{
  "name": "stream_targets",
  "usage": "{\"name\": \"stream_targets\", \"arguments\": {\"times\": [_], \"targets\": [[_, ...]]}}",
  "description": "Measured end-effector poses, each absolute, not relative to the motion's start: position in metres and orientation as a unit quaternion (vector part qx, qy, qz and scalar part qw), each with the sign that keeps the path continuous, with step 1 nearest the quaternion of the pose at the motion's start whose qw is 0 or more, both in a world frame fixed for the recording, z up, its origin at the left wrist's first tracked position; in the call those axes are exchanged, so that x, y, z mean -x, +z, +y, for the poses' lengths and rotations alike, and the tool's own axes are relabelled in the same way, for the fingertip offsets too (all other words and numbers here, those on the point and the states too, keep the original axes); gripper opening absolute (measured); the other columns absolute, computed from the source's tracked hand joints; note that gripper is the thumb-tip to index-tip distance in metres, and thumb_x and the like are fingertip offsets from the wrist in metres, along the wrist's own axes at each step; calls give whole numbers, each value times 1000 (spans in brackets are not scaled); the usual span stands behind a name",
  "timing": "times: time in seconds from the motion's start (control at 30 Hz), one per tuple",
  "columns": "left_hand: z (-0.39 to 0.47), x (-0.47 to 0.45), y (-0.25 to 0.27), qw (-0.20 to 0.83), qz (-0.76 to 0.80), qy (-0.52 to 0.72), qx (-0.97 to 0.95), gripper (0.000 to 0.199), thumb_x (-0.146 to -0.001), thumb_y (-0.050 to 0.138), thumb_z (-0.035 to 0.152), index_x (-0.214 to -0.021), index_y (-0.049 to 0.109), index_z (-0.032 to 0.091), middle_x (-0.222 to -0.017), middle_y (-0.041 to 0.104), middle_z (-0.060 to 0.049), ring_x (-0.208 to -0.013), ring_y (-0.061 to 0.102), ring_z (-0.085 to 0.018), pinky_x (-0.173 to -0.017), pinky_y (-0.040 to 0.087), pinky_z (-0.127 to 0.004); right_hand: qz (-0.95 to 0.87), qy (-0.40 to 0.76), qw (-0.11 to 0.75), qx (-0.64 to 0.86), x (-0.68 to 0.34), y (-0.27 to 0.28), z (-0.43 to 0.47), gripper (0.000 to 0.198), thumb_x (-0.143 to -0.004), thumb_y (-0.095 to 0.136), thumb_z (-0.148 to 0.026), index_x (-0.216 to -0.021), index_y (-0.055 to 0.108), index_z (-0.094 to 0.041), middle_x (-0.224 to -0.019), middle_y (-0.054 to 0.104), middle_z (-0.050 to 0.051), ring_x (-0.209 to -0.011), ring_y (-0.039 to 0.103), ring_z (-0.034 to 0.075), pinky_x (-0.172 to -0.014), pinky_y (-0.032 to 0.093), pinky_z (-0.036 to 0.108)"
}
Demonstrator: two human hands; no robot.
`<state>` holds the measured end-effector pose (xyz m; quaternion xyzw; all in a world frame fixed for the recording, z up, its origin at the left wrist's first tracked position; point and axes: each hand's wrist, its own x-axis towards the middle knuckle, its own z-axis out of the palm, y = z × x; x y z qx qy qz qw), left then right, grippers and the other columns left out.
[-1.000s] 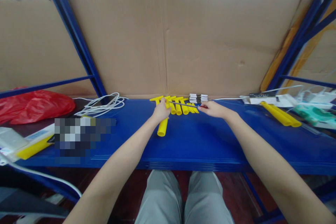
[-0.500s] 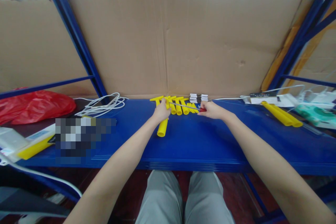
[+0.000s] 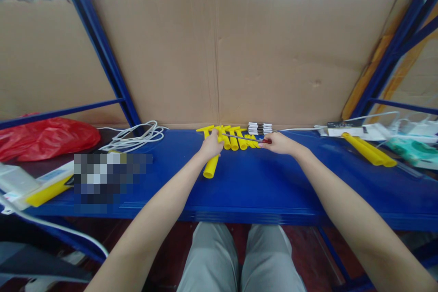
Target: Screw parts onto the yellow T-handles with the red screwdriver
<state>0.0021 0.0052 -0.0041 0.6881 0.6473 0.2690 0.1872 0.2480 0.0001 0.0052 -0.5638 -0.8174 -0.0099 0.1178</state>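
Observation:
My left hand (image 3: 211,145) is closed around a yellow tube (image 3: 210,169), whose open end points toward me over the blue table. The fingers cover its upper part. In my right hand (image 3: 278,143) is a screwdriver (image 3: 247,138) with a red handle, its fingers wrapped round that handle. The metal shaft runs leftward to my left hand, where the tip is hidden. Behind the shaft lie several yellow T-shaped tube pieces (image 3: 234,142) in a row, with small yellow pieces (image 3: 252,142) to their right. A stack of white-and-black items (image 3: 260,128) sits just behind.
Cardboard (image 3: 273,54) stands along the back of the blue table (image 3: 260,187). To the left are a coiled white cable (image 3: 147,134), a red plastic bag (image 3: 61,137) and a blurred-out object (image 3: 106,180). Two yellow tubes (image 3: 369,150) and a green packet (image 3: 410,149) lie at right.
My right hand has shifted slightly and turned a little on the screwdriver's handle, of which a different side shows. My left hand keeps its hold, and the yellow tube's near end has barely moved.

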Motion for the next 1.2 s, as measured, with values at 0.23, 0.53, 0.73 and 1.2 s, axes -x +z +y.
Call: {"name": "stream_targets", "arguments": {"times": [0.23, 0.53, 0.73, 1.2], "targets": [[7, -1, -5, 174, 649, 272, -689, 33, -87, 49, 20, -119, 40, 16, -102, 67, -13, -54, 66, -14, -49, 50, -22, -822, 41, 150, 548, -254, 1, 3, 25, -78, 60, -42, -70, 58, -19, -62, 63, 1, -54, 53, 13, -51, 33, 23], [8, 1, -5, 188, 641, 282, -689, 33, -87, 49, 19, -118, 40, 16, -99, 67, -14, -54, 66, -15, -51, 51, -25, -830, -29, 169, 531, -255, 2, 4, 21, -82, 54, -36, -73, 60, -18, -67, 65, 5, -59, 54, 15, -53, 32, 25], [4, 2, 2, 216, 640, 304, -672, 30, -87, 50, 18, -115, 41, 17, -94, 67, -10, -49, 62, -13, -48, 48, -22, -832, -28, 160, 531, -250, 7, -2, 26, -89, 44, -30, -74, 60, -17, -74, 67, 7, -62, 56, 16, -56, 34, 25], [3, 12, 4, 55, 520, 469, -711, 34, -88, 49, 22, -121, 43, 22, -109, 67, -9, -100, 65, -20, -84, 50, -31, -779, -94, 253, 566, -241, -2, -2, 21, -80, 60, -38, -90, 53, -21, -80, 67, 6, -70, 59, 20, -58, 35, 27]]}}
